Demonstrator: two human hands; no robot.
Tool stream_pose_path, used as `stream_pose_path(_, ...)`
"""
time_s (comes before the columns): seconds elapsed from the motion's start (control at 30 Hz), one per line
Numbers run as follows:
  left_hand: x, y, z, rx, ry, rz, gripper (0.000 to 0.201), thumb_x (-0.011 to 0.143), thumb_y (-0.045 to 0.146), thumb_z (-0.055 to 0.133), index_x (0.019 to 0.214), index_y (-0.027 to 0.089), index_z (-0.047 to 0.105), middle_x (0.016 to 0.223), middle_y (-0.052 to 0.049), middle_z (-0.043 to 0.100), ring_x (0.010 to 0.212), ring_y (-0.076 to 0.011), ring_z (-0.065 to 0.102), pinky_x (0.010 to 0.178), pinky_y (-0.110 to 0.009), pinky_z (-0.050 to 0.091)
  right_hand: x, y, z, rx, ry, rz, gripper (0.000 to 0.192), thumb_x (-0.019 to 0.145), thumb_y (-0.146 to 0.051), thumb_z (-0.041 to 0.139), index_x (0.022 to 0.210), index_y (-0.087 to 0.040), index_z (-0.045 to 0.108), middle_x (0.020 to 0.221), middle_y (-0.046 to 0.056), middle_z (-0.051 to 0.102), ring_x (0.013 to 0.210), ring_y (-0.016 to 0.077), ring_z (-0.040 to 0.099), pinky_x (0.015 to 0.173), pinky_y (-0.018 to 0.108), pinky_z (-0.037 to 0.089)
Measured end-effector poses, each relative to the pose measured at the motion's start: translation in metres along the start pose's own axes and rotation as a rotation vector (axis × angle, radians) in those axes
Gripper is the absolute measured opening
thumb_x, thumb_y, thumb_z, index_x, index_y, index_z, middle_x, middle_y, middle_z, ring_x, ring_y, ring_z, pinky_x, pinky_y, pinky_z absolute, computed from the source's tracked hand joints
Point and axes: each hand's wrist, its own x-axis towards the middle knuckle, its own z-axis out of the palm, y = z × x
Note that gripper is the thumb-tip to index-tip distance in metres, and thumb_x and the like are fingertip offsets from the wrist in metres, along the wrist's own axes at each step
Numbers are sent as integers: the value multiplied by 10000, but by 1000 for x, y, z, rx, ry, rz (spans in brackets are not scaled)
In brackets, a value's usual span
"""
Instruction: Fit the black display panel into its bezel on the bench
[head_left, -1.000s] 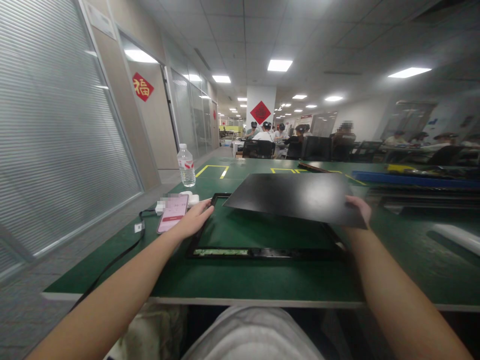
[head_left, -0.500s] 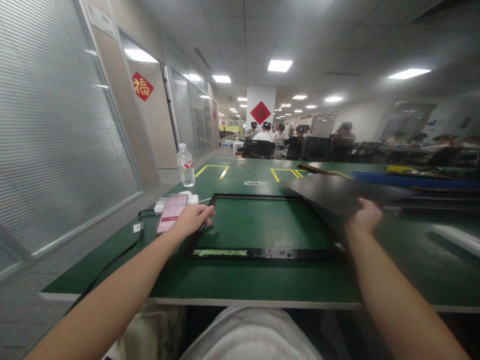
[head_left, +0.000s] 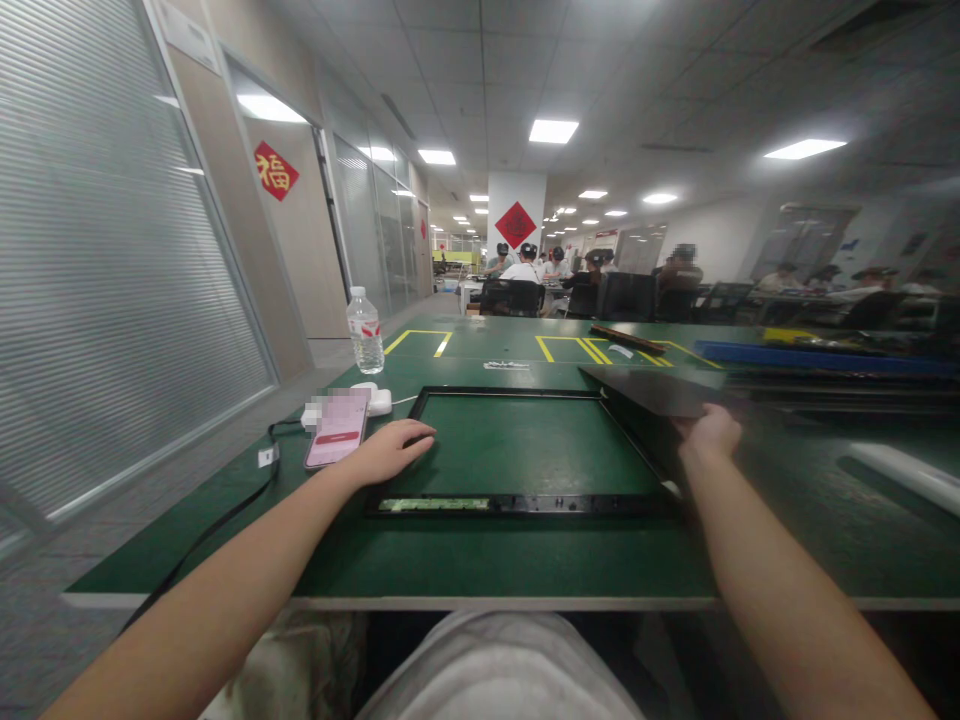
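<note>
Left hand: the left hand (head_left: pixel 390 452) is laid palm down across the left side of the black frame (head_left: pixel 577 507), its fingers loosely extended over the inner edge.
Right hand: the near edge of the dark sheet (head_left: pixel 649 388) is pinched by the right hand (head_left: pixel 711 435); the placing of the fingers beneath cannot be told.
Dark sheet: held at the frame's right side, its far left corner above the frame's far right corner; its right end is blurred.
Black frame: laid flat on the green bench (head_left: pixel 510 562), with a green strip (head_left: pixel 433 505) set in the left part of its near side.
Left of frame: a phone (head_left: pixel 339 432) is seen near the left hand, with a bottle (head_left: pixel 366 335) standing upright beyond.
Far right: a blue bar (head_left: pixel 810 360) is laid on the bench.
</note>
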Motion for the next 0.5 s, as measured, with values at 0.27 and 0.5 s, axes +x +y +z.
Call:
stream_pose_path(0.27, 1, -5, 1, -10, -25, 48, 509, 872, 592, 477, 1066, 214, 757, 1201, -122, 718, 1148, -298, 643, 1074, -436, 451, 15, 13, -3, 4, 109, 78, 198, 733, -84, 523, 877, -220, 527, 873, -8, 608, 721, 138, 641, 636, 311, 623)
stream_pose_path(0.5, 1, -7, 2, 24, -47, 59, 542, 883, 599, 451, 1093, 200, 752, 1230, -140, 700, 1169, -307, 627, 1087, -447, 438, 19, 22, -4, -43, 77, 152, 168, 772, -98, 528, 888, -218, 511, 870, -5, 604, 716, 130, 642, 674, 326, 630)
